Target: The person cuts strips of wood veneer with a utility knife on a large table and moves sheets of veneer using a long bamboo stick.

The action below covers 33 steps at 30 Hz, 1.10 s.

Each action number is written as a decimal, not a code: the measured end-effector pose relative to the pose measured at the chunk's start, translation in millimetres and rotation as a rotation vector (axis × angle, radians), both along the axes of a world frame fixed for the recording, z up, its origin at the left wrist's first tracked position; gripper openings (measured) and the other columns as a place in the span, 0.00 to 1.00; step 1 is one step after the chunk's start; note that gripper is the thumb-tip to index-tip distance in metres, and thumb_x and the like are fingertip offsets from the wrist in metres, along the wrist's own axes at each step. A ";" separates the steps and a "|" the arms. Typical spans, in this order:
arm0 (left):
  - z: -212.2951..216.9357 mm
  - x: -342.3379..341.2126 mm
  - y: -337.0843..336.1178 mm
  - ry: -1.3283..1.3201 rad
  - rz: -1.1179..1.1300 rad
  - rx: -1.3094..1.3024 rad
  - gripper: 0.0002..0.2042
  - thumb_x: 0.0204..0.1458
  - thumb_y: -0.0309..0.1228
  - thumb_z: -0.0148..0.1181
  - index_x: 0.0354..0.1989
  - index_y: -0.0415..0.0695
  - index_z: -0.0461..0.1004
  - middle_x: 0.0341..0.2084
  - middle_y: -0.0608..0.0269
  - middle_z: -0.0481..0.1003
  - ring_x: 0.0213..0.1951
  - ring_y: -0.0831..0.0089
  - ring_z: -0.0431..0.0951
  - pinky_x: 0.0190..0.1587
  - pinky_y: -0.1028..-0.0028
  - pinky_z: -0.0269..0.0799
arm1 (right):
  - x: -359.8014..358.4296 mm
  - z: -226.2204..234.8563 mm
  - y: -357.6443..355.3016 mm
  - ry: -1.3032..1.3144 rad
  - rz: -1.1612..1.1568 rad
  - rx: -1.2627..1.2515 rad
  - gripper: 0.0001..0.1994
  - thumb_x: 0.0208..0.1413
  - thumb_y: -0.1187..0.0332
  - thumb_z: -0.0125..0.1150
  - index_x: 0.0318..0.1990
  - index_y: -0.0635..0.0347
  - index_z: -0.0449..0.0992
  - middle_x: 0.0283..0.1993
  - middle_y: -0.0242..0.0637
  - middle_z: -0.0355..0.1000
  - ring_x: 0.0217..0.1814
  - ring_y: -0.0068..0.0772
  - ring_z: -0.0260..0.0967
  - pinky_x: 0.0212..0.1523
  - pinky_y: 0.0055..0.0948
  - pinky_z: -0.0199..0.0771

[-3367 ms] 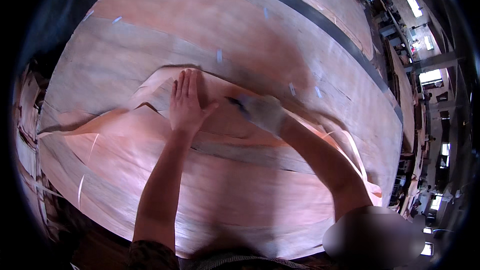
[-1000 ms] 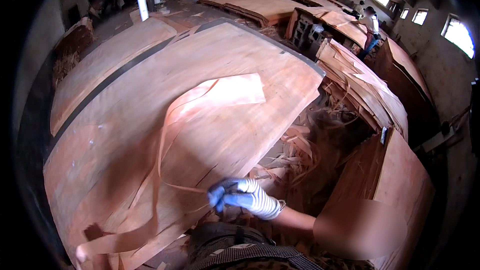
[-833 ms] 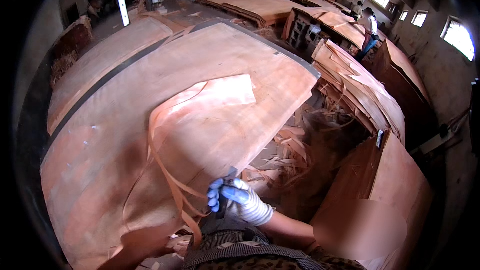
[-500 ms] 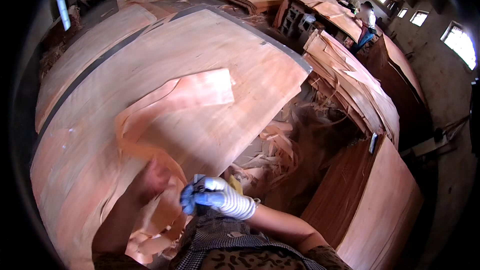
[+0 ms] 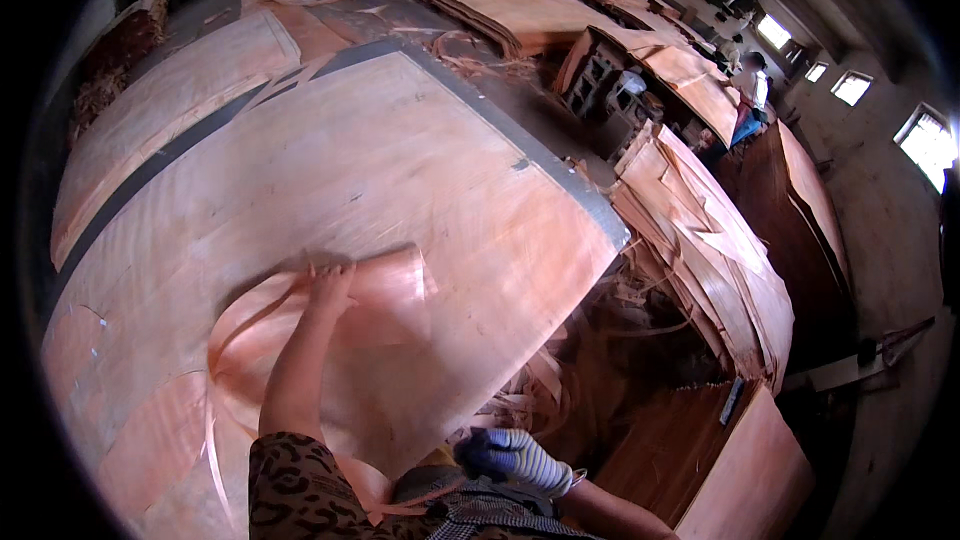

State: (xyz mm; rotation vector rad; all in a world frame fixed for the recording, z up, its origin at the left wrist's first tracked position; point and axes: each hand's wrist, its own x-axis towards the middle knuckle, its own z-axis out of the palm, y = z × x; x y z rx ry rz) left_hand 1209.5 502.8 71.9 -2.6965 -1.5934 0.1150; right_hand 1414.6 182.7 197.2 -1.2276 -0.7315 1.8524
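Saw long, thin, pinkish-tan veneer strip (image 5: 388, 285) betw. 8 and 9 o'clock from view centre, looped and part-raised on broad, pale-tan wood sheet (image 5: 450, 170). Found bare left hand (image 5: 332, 285) right on the loop, w/ fingers bent over it; couldn't tell if pinching or only pressing. Noted change vs. a moment earlier: stretched out flatter then, bunched and bowed up now, w/ left hand shifted fwd onto it. Took that to mean direct handling of strip, no longer just lying loose.

Also saw striped, blue-and-white-gloved right hand (image 5: 510, 458) low at 6 o'clock, just off sheet's near edge, apparently curled in; too shadowed to tell if holding anything. Noted narrow pale ribbon (image 5: 212, 450) near 8.

Further out, saw dark-grey edging band (image 5: 565, 178) along sheet's far side, incl. 1 to 2 o'clock; heap of curled, reddish-tan scraps (image 5: 535, 390) betw. 5 and 6; squared brown stack of wood sheets (image 5: 750, 475) approx. 4; ragged, buckled tan veneer stack (image 5: 700, 240) at 3; person in white top (image 5: 750, 90) at 2, beside another stack.
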 end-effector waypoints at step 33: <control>80.1 174.7 -147.0 0.026 0.619 -0.075 0.21 0.43 0.36 0.57 0.47 0.45 0.65 0.41 0.61 0.68 0.44 0.62 0.68 0.47 0.62 0.62 | 367.8 -26.0 262.7 0.147 -0.219 0.252 0.09 0.50 0.67 0.53 0.38 0.59 0.70 0.30 0.33 0.70 0.21 0.19 0.64 0.19 0.17 0.62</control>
